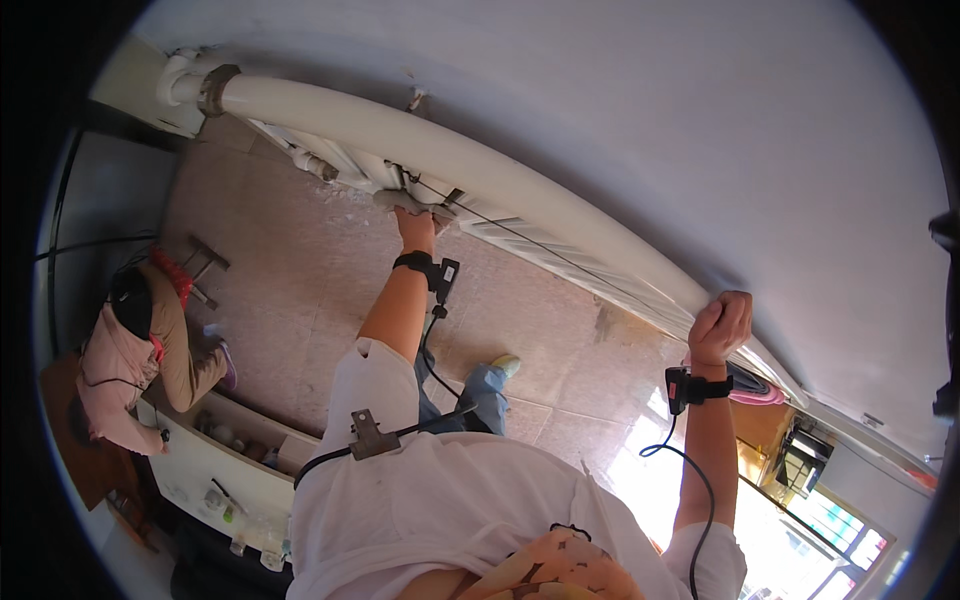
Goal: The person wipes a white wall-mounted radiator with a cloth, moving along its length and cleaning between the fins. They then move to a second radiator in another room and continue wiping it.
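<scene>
A thick cream-white pipe (465, 161) runs along the wall above a white radiator (555, 255). My left hand (415, 226) reaches down to the radiator and holds a greyish cloth (395, 200), partly hidden by the fingers, against its lower part. At the other end, my right hand (721, 324) is curled over the pipe, fingers bent and resting on it. Both wrists wear black straps with small cabled boxes. A dark wire (517, 234) stretches along the pipe's near side.
White debris (349, 206) lies on the tiled floor (277, 225) beside a valve (315, 163). To the left, another person (124, 367) bends over an open drawer (247, 442), near a small stool (196, 274). A pink cloth (757, 394) hangs beyond my right hand.
</scene>
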The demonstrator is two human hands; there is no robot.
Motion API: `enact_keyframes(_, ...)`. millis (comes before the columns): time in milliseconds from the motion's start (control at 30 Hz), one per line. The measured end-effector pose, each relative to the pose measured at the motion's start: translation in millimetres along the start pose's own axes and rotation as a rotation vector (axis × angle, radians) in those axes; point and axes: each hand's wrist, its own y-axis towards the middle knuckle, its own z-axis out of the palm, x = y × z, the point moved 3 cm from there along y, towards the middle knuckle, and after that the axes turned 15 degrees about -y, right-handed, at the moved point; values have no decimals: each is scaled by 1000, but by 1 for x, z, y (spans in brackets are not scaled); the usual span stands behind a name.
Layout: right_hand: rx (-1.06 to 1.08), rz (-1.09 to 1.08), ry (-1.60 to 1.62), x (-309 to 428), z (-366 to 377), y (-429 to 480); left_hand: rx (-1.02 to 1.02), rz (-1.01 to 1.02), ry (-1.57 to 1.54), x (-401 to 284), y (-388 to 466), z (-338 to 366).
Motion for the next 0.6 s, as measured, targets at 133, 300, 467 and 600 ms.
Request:
enact_keyframes(133, 16, -11, -8, -3, 2, -2, 125, -66, -157, 51, 70, -19)
enact_keyframes(300, 23, -3, 13, -4, 3, -3, 214, -186, -159, 56, 86, -26)
enact_keyframes(467, 22, -11, 7, -3, 2, -2, -21, -88, -46, 9, 4, -7)
enact_keyframes(600, 13, 1, 25, -2, 1, -1, 150, 20, -138, -48, -86, 16)
